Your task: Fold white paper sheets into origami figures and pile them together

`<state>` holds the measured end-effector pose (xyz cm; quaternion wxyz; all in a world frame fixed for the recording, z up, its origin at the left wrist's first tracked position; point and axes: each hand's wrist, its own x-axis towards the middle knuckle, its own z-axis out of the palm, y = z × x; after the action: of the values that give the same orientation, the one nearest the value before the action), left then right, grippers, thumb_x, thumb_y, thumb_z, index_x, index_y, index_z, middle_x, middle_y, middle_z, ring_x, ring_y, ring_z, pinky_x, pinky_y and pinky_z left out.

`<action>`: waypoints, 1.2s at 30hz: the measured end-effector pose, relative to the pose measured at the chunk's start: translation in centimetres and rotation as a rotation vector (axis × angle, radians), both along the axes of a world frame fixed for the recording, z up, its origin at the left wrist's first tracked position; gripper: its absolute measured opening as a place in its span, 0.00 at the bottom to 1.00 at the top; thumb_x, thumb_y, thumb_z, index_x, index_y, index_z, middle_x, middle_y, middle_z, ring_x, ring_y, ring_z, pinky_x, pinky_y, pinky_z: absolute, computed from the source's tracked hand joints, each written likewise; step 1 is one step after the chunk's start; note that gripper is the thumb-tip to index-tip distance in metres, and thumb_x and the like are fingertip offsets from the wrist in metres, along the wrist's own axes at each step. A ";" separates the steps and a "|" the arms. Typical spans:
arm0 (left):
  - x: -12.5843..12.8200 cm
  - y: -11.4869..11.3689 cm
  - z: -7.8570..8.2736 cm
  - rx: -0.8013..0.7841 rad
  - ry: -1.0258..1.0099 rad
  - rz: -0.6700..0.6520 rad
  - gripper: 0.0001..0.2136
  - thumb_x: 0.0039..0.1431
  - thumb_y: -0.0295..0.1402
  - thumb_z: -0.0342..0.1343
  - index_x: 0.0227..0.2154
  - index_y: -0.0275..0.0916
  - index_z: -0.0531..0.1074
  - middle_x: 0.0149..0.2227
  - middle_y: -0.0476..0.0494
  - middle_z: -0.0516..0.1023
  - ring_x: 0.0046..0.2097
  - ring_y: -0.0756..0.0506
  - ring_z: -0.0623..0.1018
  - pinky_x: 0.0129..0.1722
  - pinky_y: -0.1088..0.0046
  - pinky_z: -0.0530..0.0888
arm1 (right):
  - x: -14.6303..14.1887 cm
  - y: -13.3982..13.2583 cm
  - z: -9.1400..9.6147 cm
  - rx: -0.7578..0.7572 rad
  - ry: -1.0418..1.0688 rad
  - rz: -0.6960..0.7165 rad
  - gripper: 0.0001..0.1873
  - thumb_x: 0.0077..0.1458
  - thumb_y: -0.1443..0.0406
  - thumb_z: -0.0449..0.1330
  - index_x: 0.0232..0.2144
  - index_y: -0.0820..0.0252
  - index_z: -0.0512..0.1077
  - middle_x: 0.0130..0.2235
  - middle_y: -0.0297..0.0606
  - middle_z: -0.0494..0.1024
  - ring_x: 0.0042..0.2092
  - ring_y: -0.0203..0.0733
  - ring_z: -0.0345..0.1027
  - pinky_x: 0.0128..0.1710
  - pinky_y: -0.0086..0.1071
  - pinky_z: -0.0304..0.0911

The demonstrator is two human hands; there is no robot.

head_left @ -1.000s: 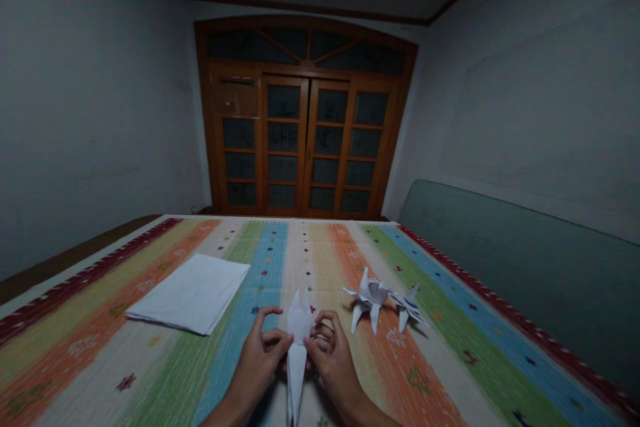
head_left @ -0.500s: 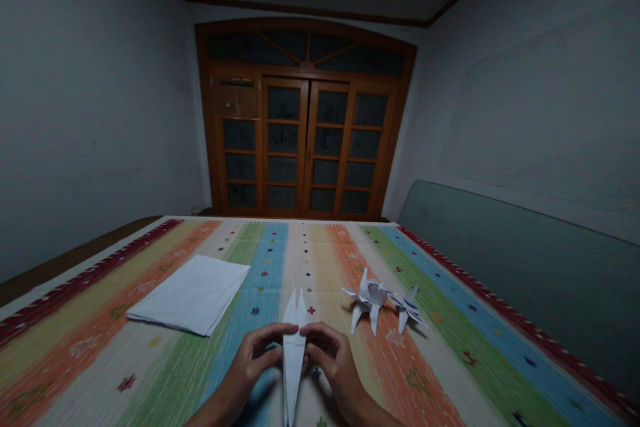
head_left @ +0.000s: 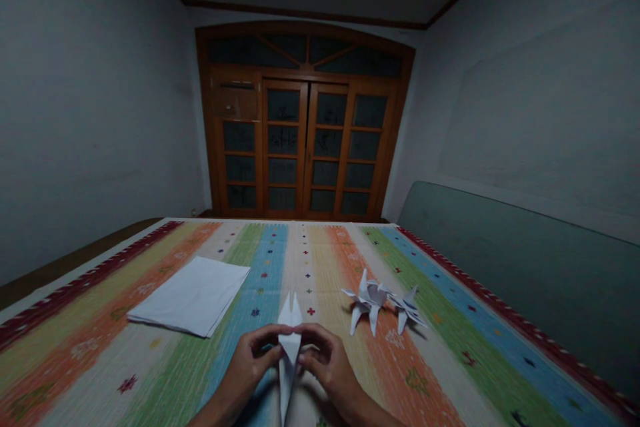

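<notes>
Between my hands is a long, narrow piece of folded white paper (head_left: 289,347), with two points at its far end and a tapering near end that runs toward me. My left hand (head_left: 256,355) grips its left edge between thumb and fingers. On the other edge, my right hand (head_left: 327,357) pinches it, fingertips meeting the left ones across the top. A small flap lies folded over just below the fingertips. Right of my hands stand two finished-looking white origami figures with pointed petals or legs, a larger one (head_left: 369,300) and a smaller one (head_left: 407,310) touching or close behind it.
A stack of white paper sheets (head_left: 193,297) lies to the left on the striped tablecloth (head_left: 170,387). A pale green board or seat back (head_left: 500,267) runs along the table's right side. Wooden glazed doors (head_left: 305,147) stand beyond the far edge.
The upper layer of the folded paper has bent down into a short pointed flap under my fingertips. The paper and both hands have shifted slightly left.
</notes>
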<state>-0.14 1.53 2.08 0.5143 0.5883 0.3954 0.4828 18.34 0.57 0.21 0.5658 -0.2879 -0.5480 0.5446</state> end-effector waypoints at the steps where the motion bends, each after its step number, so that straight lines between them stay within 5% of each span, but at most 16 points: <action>1: 0.0 0.0 0.1 0.015 0.031 0.015 0.18 0.48 0.48 0.69 0.36 0.40 0.85 0.36 0.40 0.87 0.42 0.35 0.83 0.42 0.64 0.79 | 0.0 0.1 -0.1 -0.002 -0.011 0.007 0.19 0.45 0.61 0.73 0.42 0.57 0.80 0.39 0.41 0.84 0.40 0.46 0.77 0.36 0.33 0.71; 12: 0.8 -1.0 0.4 0.125 0.211 0.128 0.15 0.54 0.47 0.65 0.31 0.39 0.85 0.32 0.40 0.86 0.38 0.37 0.84 0.42 0.65 0.79 | -0.7 -0.3 0.0 -0.056 -0.095 -0.161 0.19 0.47 0.51 0.74 0.28 0.60 0.77 0.31 0.39 0.81 0.36 0.45 0.76 0.39 0.34 0.70; 19: 1.4 -1.7 0.5 0.029 0.035 0.189 0.31 0.50 0.53 0.67 0.53 0.38 0.75 0.24 0.49 0.81 0.30 0.42 0.82 0.31 0.72 0.78 | -0.9 -0.2 0.5 -0.125 0.005 -0.201 0.34 0.37 0.49 0.78 0.43 0.60 0.76 0.24 0.30 0.76 0.27 0.38 0.70 0.28 0.29 0.66; 24: 1.6 -2.0 0.9 -0.109 -0.023 0.222 0.27 0.43 0.57 0.69 0.35 0.37 0.77 0.22 0.48 0.80 0.17 0.48 0.73 0.16 0.75 0.68 | -1.1 -0.3 1.9 -0.134 -0.086 -0.159 0.26 0.40 0.46 0.75 0.28 0.63 0.79 0.23 0.34 0.76 0.21 0.35 0.65 0.21 0.28 0.61; 31: 1.4 -1.9 1.8 0.108 -0.066 0.213 0.19 0.47 0.51 0.70 0.26 0.38 0.79 0.25 0.46 0.81 0.30 0.42 0.81 0.32 0.72 0.78 | -0.8 -1.1 2.3 0.026 -0.136 -0.143 0.20 0.51 0.50 0.71 0.26 0.61 0.77 0.28 0.38 0.77 0.31 0.41 0.74 0.33 0.32 0.69; 36: 1.2 -1.7 1.2 0.134 -0.109 0.188 0.16 0.48 0.46 0.70 0.31 0.38 0.79 0.32 0.42 0.84 0.38 0.38 0.84 0.40 0.67 0.81 | -0.6 -0.9 2.1 0.144 -0.169 -0.184 0.16 0.54 0.53 0.69 0.27 0.59 0.77 0.37 0.38 0.72 0.37 0.42 0.72 0.34 0.30 0.69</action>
<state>1.04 -0.17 3.28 0.4469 0.5547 0.3871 0.5855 17.70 -0.29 2.33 0.5843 -0.3408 -0.6026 0.4234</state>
